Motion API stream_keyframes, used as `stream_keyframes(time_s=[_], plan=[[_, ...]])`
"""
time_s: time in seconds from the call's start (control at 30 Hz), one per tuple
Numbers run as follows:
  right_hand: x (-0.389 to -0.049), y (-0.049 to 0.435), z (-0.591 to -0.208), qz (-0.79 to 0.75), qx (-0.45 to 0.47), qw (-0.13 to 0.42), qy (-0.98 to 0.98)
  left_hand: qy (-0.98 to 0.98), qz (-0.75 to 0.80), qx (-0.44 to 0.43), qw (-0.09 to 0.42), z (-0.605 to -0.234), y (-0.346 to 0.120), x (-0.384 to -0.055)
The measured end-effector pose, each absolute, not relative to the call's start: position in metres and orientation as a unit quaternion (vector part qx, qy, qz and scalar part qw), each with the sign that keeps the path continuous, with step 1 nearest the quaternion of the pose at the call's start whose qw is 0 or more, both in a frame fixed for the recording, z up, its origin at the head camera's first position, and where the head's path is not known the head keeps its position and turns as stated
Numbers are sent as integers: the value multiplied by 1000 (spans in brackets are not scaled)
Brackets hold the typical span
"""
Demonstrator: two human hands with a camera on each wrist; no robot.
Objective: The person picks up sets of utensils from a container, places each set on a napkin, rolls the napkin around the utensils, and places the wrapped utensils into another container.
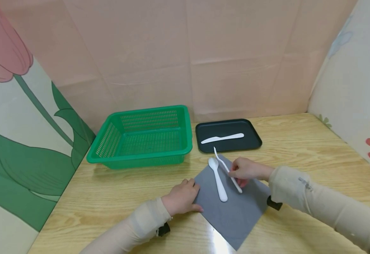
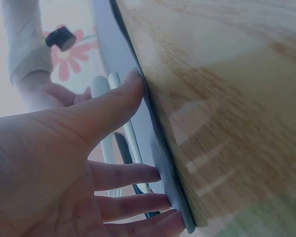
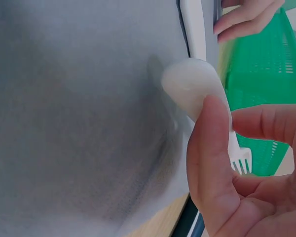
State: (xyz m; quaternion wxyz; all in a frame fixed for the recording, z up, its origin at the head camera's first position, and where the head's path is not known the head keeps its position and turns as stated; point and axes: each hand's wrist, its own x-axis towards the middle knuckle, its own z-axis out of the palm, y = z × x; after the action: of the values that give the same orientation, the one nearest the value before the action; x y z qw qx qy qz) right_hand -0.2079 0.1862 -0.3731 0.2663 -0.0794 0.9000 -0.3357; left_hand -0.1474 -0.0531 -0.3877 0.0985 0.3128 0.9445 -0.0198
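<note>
A grey napkin (image 1: pixel 240 215) lies turned cornerwise on the table. On it rests a white spoon (image 1: pixel 218 181), bowl pointing away. Between thumb and fingers, my right hand (image 1: pixel 245 170) pinches a white fork (image 3: pixel 192 86) by its handle, to the right of the spoon. The fork's tines point away, past the napkin's far corner, as the right wrist view also shows. My left hand (image 1: pixel 183 197) rests at the napkin's left edge, its thumb (image 2: pixel 121 101) and fingers spread apart and touching that edge.
A black tray (image 1: pixel 255 141) with a white knife (image 1: pixel 223 138) on it stands behind the napkin. To its left is a green slotted basket (image 1: pixel 140 160). A pink-beige covering hangs behind the wooden table (image 1: pixel 115 197), with flower-patterned panels at both sides.
</note>
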Motion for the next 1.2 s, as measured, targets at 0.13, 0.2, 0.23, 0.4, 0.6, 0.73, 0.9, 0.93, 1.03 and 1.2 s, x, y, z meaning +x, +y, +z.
stream_keyframes(time_s=[0.13, 0.2, 0.23, 0.4, 0.6, 0.73, 0.9, 0.93, 1.03, 1.2], plan=[[-207, 185, -375, -340, -72, 269, 898, 944, -22, 314, 95, -388, -53, -147], [-206, 184, -374, -340, -71, 271, 898, 944, -23, 314, 94, -388, -53, -147], [-206, 184, -374, -341, -70, 272, 897, 944, -23, 314, 94, -388, -53, -147], [-205, 182, -373, -343, -62, 280, 895, 945, -21, 313, 96, -387, -53, -147], [-205, 181, -375, -348, -53, 284, 892, 944, -23, 316, 92, -388, -54, -148], [-205, 179, -375, -353, -48, 284, 890, 944, -22, 316, 92, -388, -54, -148], [-205, 178, -375, -353, -45, 286, 890, 944, -23, 318, 89, -388, -54, -147], [-205, 178, -375, -353, -46, 288, 889, 944, -24, 318, 88, -388, -54, -147], [-206, 178, -376, -352, -40, 294, 888, 944, -25, 317, 88, -389, -54, -147], [-207, 177, -378, -348, -29, 302, 887, 945, -25, 313, 89, -389, -54, -147]])
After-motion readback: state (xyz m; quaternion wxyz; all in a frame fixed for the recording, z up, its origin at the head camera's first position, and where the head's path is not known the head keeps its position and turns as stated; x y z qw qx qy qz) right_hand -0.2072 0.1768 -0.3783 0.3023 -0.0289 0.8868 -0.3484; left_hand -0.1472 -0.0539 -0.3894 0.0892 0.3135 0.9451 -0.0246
